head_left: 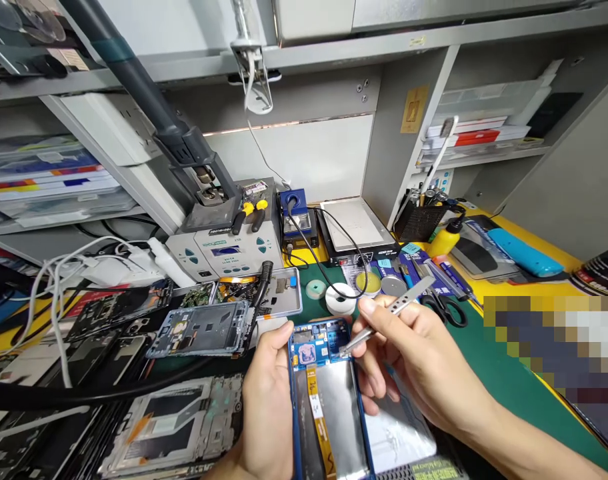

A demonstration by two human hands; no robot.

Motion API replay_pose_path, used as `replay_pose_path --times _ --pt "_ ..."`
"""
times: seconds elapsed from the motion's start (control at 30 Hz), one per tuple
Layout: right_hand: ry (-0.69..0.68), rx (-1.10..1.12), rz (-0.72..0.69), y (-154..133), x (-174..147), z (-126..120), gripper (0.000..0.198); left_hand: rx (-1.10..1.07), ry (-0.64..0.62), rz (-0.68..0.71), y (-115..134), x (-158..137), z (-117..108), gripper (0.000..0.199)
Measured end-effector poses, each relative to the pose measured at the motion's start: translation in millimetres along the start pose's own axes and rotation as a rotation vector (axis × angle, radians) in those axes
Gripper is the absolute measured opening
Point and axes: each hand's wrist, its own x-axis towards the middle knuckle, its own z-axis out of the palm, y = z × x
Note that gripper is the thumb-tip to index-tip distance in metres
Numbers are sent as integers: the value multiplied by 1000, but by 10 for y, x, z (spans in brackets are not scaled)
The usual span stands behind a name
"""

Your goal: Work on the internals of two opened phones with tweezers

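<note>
My left hand (pixel 270 393) is closed around the left edge of an opened blue smartphone (pixel 344 407), tilted toward me. Its circuit board (pixel 307 350) shows at the top, with an orange flex cable (pixel 320 427) running down over a bare silvery area. Between thumb and fingers, my right hand (pixel 409 353) grips metal tweezers (pixel 389 312). Their tips rest on or just above the upper right part of the board; contact is unclear. Beneath my right hand lies a pale flat sheet (pixel 399 433), partly hidden.
Phone frames (pixel 174 427) are piled at left, beside another phone housing (pixel 204 327). Behind stand a grey rework station (pixel 224 250), a blue soldering stand (pixel 298 220) and a flat heating plate (pixel 357 223). Scissors (pixel 447 310), solder spools (pixel 341 298) and a yellow bottle (pixel 445 240) sit at right.
</note>
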Motion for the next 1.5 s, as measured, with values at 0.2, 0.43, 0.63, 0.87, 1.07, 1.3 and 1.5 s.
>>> replay_pose_path --times 0.2,0.43,0.63,0.87,1.07,1.3,1.5 --pt "34 41 21 4 45 5 51 23 -35 -72 13 -4 -18 44" --pt "39 59 0 -45 26 21 43 -47 -131 -23 8 -15 24 56" --pt "54 57 -8 -6 28 22 44 -27 -129 -45 -34 4 -47 60" --pt "-39 31 -93 -48 -14 7 20 -40 38 -19 -45 -15 -66 45" --pt "-137 -92 -97 -71 -76 -23 15 -36 73 -3 -52 -19 -119 44" --pt "-64 -327 -333 -78 -117 78 15 -111 74 -31 -79 -6 -114 41" --pt "-75 -638 -655 -69 -112 94 24 -150 67 -40 -64 39 -88 44"
